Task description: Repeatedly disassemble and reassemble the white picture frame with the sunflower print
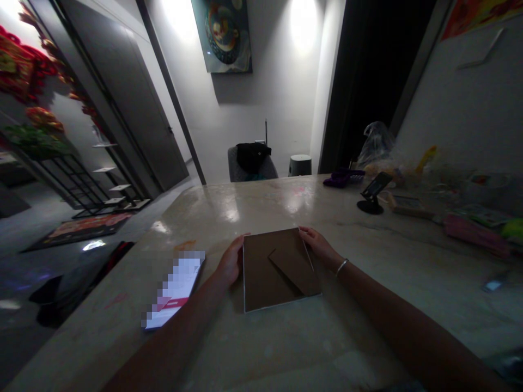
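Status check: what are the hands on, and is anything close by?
Picture frame, back up, on the counter. Left hand on its left edge, right hand at its far corner. Blurred white card beside left hand.

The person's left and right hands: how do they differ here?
The right hand wears a silver bangle at the wrist, while the left hand shows none. The left hand sits at the left edge of the brown board, the right hand at its far corner. Both touch it.
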{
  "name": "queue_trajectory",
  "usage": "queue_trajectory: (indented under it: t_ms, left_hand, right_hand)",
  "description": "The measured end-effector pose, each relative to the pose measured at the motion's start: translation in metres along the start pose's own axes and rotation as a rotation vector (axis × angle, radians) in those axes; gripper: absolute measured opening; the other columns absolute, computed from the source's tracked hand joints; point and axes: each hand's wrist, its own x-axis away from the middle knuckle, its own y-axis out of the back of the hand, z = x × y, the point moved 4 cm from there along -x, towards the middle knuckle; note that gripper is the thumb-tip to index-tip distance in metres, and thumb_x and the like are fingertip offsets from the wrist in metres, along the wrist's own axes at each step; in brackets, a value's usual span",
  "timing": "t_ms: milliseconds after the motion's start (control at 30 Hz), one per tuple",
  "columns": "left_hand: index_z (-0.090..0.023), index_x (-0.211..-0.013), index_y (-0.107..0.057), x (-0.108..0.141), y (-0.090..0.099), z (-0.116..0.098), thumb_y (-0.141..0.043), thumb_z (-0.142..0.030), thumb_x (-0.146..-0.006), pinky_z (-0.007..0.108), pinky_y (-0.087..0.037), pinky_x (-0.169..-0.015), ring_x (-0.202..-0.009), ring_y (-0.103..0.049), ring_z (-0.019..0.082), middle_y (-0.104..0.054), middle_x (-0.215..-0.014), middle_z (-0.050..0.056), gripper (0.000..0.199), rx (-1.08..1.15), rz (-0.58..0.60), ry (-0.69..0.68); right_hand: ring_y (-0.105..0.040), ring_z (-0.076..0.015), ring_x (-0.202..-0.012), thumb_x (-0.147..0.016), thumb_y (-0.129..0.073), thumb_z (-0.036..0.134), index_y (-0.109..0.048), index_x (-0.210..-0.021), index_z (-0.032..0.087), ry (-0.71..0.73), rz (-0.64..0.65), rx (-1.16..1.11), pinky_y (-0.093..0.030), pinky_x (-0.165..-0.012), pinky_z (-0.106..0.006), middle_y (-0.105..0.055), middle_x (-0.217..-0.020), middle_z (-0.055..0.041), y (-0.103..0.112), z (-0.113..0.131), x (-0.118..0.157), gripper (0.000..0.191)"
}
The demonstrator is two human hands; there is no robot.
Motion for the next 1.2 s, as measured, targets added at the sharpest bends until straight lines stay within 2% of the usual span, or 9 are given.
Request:
queue_trajectory:
  t_ms: [167, 367, 500, 767, 900, 1067, 1200]
  left_hand:
    - [-0.018, -0.089, -0.061, 0.0, 0.002, 0.002, -0.063, -0.026, -0.067, 0.029, -0.049, -0.065, -0.067, -0.062, 0.016, -0.067, -0.074, 0.001, 0.023, -0.046, 0.039, 0.012]
    - [-0.017, -0.086, -0.063, 0.002, 0.0, 0.001, -0.062, -0.026, -0.069, 0.03, -0.048, -0.067, -0.071, -0.062, 0.018, -0.068, -0.08, 0.005, 0.02, -0.07, 0.053, 0.005]
    - [-0.019, -0.089, -0.062, 0.002, 0.002, 0.0, -0.061, -0.026, -0.071, 0.029, -0.048, -0.067, -0.073, -0.061, 0.017, -0.067, -0.083, 0.004, 0.019, -0.08, 0.006, -0.015]
    - [-0.018, -0.094, -0.06, 0.001, 0.004, 0.0, -0.06, -0.029, -0.073, 0.031, -0.048, -0.07, -0.076, -0.061, 0.017, -0.066, -0.087, 0.005, 0.024, -0.096, 0.021, -0.057]
    - [-0.017, -0.093, -0.061, 0.001, 0.004, 0.0, -0.062, -0.029, -0.07, 0.03, -0.048, -0.069, -0.076, -0.062, 0.018, -0.067, -0.084, 0.005, 0.026, -0.1, 0.003, -0.082]
    - [-0.017, -0.089, -0.063, 0.003, -0.004, 0.001, -0.062, -0.032, -0.068, 0.03, -0.048, -0.067, -0.074, -0.062, 0.019, -0.068, -0.08, 0.004, 0.026, -0.088, 0.093, -0.049]
    - [-0.019, -0.092, -0.062, 0.002, 0.001, -0.001, -0.064, -0.03, -0.067, 0.031, -0.048, -0.068, -0.076, -0.062, 0.019, -0.068, -0.084, 0.004, 0.028, -0.113, 0.009, -0.076]
  right_hand:
    - [-0.061, -0.0176, -0.082, -0.073, -0.058, 0.035, -0.052, -0.107, 0.02, -0.071, 0.031, -0.146, -0.047, -0.079, -0.033, -0.065, -0.092, -0.0029, -0.005, 0.002, 0.004, 0.039]
    - [-0.062, -0.0179, -0.082, -0.074, -0.056, 0.032, -0.053, -0.104, 0.02, -0.112, 0.14, -0.304, -0.047, -0.08, -0.032, -0.066, -0.091, -0.0033, -0.012, 0.007, 0.008, 0.033]
    - [-0.062, -0.017, -0.083, -0.074, -0.056, 0.032, -0.052, -0.105, 0.022, -0.12, 0.152, -0.314, -0.046, -0.081, -0.032, -0.065, -0.093, -0.0027, -0.011, 0.006, 0.007, 0.033]
    - [-0.06, -0.0177, -0.088, -0.074, -0.057, 0.035, -0.046, -0.113, 0.023, -0.102, 0.154, -0.266, -0.046, -0.083, -0.034, -0.063, -0.098, -0.0032, -0.009, 0.005, 0.006, 0.042]
    - [-0.061, -0.0168, -0.085, -0.072, -0.059, 0.035, -0.046, -0.112, 0.023, -0.1, 0.149, -0.288, -0.047, -0.082, -0.033, -0.063, -0.096, -0.0026, -0.008, 0.0, 0.002, 0.044]
    - [-0.062, -0.0179, -0.084, -0.072, -0.059, 0.035, -0.046, -0.111, 0.023, -0.099, 0.1, -0.27, -0.048, -0.079, -0.035, -0.064, -0.096, -0.0033, -0.008, -0.002, 0.001, 0.043]
    - [-0.062, -0.0193, -0.086, -0.068, -0.062, 0.034, -0.044, -0.113, 0.023, -0.087, 0.126, -0.287, -0.048, -0.08, -0.036, -0.064, -0.099, -0.0043, -0.01, 0.002, 0.004, 0.05]
